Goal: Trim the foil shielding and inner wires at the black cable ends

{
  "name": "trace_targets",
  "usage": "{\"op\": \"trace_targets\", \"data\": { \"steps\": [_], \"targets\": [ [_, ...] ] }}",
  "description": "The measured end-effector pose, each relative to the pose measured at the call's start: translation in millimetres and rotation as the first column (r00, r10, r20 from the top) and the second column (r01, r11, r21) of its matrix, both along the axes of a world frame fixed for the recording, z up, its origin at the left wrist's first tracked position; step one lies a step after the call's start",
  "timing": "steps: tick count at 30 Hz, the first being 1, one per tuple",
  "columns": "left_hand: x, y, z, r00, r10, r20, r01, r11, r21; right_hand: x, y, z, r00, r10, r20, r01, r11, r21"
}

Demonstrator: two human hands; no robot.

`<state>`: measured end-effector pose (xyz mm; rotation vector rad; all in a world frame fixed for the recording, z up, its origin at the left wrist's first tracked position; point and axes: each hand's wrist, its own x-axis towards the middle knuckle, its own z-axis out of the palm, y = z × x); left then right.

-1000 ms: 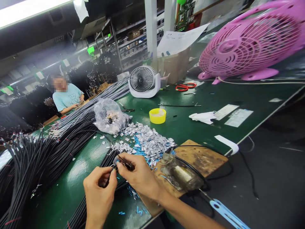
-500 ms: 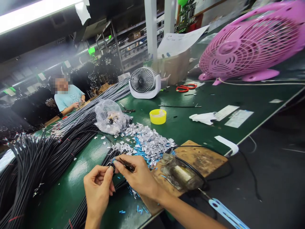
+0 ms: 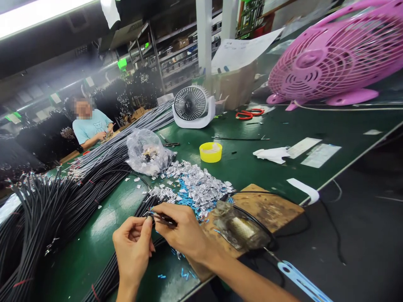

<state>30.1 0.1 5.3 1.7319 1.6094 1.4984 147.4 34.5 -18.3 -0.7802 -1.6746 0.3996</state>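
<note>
Head view, forward (and down)

Through my remote camera I see a green table (image 3: 242,174), which crosses most of the frame. At the left, thick bundles of black cables (image 3: 47,214) lie on it, with grey cables (image 3: 126,137) behind. In the centre are a clear plastic bag (image 3: 137,147), a heap of silver pieces (image 3: 206,186) with small blue pieces among them, and a yellow container (image 3: 210,154). A white fan (image 3: 201,123) stands at upper centre, a pink fan (image 3: 310,77) at upper right. A stained wooden board (image 3: 270,205) rests at lower right of centre, by the table's edge.
</note>
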Motion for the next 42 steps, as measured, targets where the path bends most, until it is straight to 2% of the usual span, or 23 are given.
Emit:
{"op": "trace_targets", "data": {
  "steps": [4,6,8,9,10,13,14,15,18,19,20,22,24,25,26,27,28,30,32,35,38,40,42],
  "targets": [
    [-5,0,4.8,0.997,-0.004,-0.076,0.006,1.0,0.024,2,1,-0.3,0.999,0.041,-0.009,-0.041,0.996,0.079],
    [-12,-1,8.5,0.991,-0.057,-0.122,0.054,0.998,-0.023,4,1,1.7,0.996,0.09,-0.03,-0.087,0.992,0.087],
    [-19,-2,11.5,0.98,-0.148,-0.132,0.135,0.985,-0.103,7,-1,4.8,0.977,0.203,-0.069,-0.201,0.979,0.028],
    [-22,-2,12.5,0.972,-0.197,-0.128,0.18,0.975,-0.134,8,-1,6.3,0.95,0.292,-0.107,-0.297,0.954,-0.033],
    [-25,-3,13.0,0.963,-0.24,-0.123,0.22,0.963,-0.156,9,-1,7.4,0.907,0.389,-0.163,-0.407,0.907,-0.104],
    [-27,-3,12.4,0.946,-0.307,-0.105,0.287,0.943,-0.169,9,-1,9.1,0.717,0.566,-0.407,-0.686,0.676,-0.269],
    [-26,-4,11.8,0.947,-0.307,-0.097,0.289,0.944,-0.161,9,0,9.2,0.683,0.569,-0.457,-0.719,0.632,-0.289],
    [-25,-4,11.1,0.952,-0.294,-0.089,0.28,0.949,-0.147,9,0,9.2,0.692,0.547,-0.471,-0.709,0.64,-0.297],
    [-18,-4,9.1,0.97,-0.211,-0.117,0.205,0.977,-0.064,7,0,9.2,0.81,0.422,-0.408,-0.552,0.784,-0.285],
    [-16,-4,8.4,0.972,-0.188,-0.142,0.185,0.982,-0.032,7,0,9.2,0.821,0.396,-0.412,-0.529,0.798,-0.288],
    [-15,-4,7.7,0.971,-0.176,-0.164,0.178,0.984,-0.007,7,0,9.4,0.808,0.387,-0.445,-0.544,0.781,-0.308],
    [-15,-4,6.3,0.967,-0.187,-0.175,0.189,0.982,-0.006,7,1,10.8,0.732,0.365,-0.576,-0.631,0.681,-0.37],
    [-17,-3,5.4,0.968,-0.209,-0.138,0.203,0.978,-0.054,7,4,13.5,0.648,0.259,-0.716,-0.69,0.597,-0.409],
    [-19,-3,5.4,0.97,-0.211,-0.118,0.203,0.976,-0.079,7,4,15.2,0.61,0.18,-0.772,-0.693,0.593,-0.41],
    [-21,-2,5.6,0.974,-0.204,-0.103,0.194,0.976,-0.096,8,5,16.7,0.582,0.121,-0.804,-0.685,0.606,-0.404],
    [-22,-2,6.1,0.977,-0.192,-0.092,0.182,0.977,-0.107,8,5,17.9,0.581,0.072,-0.811,-0.639,0.657,-0.399],
    [-23,-2,6.9,0.98,-0.181,-0.084,0.171,0.979,-0.111,8,4,18.6,0.623,0.049,-0.781,-0.555,0.731,-0.397],
    [-24,-2,8.8,0.983,-0.166,-0.083,0.156,0.981,-0.115,8,1,18.2,0.797,0.1,-0.596,-0.369,0.861,-0.349],
    [-23,-3,10.7,0.983,-0.161,-0.089,0.151,0.983,-0.108,7,-3,16.2,0.914,0.144,-0.379,-0.24,0.946,-0.219],
    [-22,-5,12.3,0.982,-0.167,-0.09,0.156,0.981,-0.111,6,-5,13.0,0.966,0.129,-0.224,-0.153,0.984,-0.093],
    [-22,-6,12.1,0.979,-0.182,-0.088,0.17,0.977,-0.127,6,-4,11.3,0.971,0.077,-0.225,-0.104,0.988,-0.112],
    [-22,-6,11.9,0.977,-0.194,-0.089,0.18,0.974,-0.139,5,-2,10.3,0.975,0.112,-0.19,-0.128,0.989,-0.072],
    [-22,-7,12.2,0.973,-0.21,-0.093,0.194,0.969,-0.154,6,-2,9.0,0.976,0.178,-0.128,-0.176,0.984,0.029]
  ]
}}
